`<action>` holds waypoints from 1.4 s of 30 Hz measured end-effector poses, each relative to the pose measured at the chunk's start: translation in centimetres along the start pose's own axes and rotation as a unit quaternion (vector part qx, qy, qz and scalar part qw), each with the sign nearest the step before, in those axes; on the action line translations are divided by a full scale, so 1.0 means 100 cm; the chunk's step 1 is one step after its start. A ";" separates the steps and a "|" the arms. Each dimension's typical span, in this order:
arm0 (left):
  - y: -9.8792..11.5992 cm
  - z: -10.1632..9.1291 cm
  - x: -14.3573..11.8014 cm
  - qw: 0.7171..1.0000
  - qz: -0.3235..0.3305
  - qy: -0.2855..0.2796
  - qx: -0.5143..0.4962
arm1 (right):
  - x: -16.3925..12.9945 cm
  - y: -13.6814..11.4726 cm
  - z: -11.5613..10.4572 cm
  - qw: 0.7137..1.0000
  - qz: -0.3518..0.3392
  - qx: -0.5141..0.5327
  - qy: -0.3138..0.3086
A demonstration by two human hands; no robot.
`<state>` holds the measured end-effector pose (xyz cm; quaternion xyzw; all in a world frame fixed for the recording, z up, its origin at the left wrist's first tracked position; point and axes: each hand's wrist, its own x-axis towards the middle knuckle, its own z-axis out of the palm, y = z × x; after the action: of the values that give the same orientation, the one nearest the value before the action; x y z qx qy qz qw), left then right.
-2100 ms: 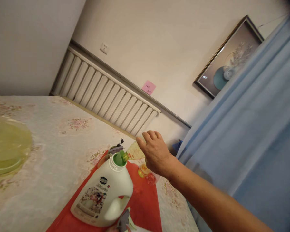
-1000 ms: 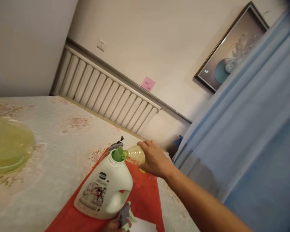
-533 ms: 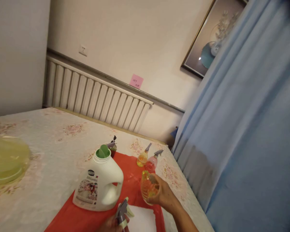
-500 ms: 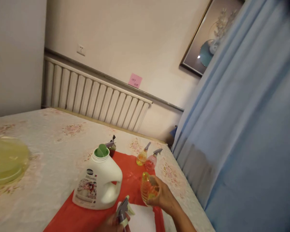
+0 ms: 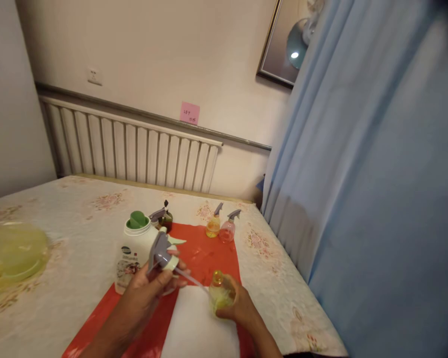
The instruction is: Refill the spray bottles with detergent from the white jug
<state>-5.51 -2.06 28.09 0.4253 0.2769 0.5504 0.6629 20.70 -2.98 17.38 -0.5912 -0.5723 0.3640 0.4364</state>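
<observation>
The left hand [image 5: 155, 288] is closed around a grey and pale-green spray trigger head [image 5: 161, 252], lifted clear of the table, with its thin dip tube [image 5: 192, 281] slanting down to the mouth of a small yellow bottle [image 5: 219, 293]. The right hand [image 5: 236, 307] wraps that bottle from the side and holds it upright over a white sheet [image 5: 203, 328] near the table's front edge; whether the tube tip is already inside the neck is hard to tell through the blur. Behind the left hand, on the red mat [image 5: 205, 256], stands a white jug [image 5: 135, 251] with a green open spout. At the mat's far edge sit a dark spray bottle [image 5: 163, 218], a yellow spray bottle [image 5: 212, 226] and a pink spray bottle [image 5: 228, 229], the last two just beside each other. A yellow-green basin [image 5: 13, 253] lies by the table's left edge.
</observation>
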 end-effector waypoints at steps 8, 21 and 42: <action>0.009 0.018 -0.004 0.996 0.062 0.063 0.003 | -0.022 -0.013 0.009 0.999 -0.014 -0.034 -0.020; 0.000 0.003 0.000 0.995 0.079 0.067 0.014 | -0.033 -0.022 0.010 0.999 -0.018 -0.028 -0.026; -0.075 -0.015 0.001 0.970 -0.030 -0.080 0.229 | -0.041 -0.040 0.034 0.997 -0.036 -0.062 -0.038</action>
<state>-3.00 -1.84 20.86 0.5999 0.3542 0.4166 0.5840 15.79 -6.89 19.67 -0.5818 -0.6312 0.3341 0.3893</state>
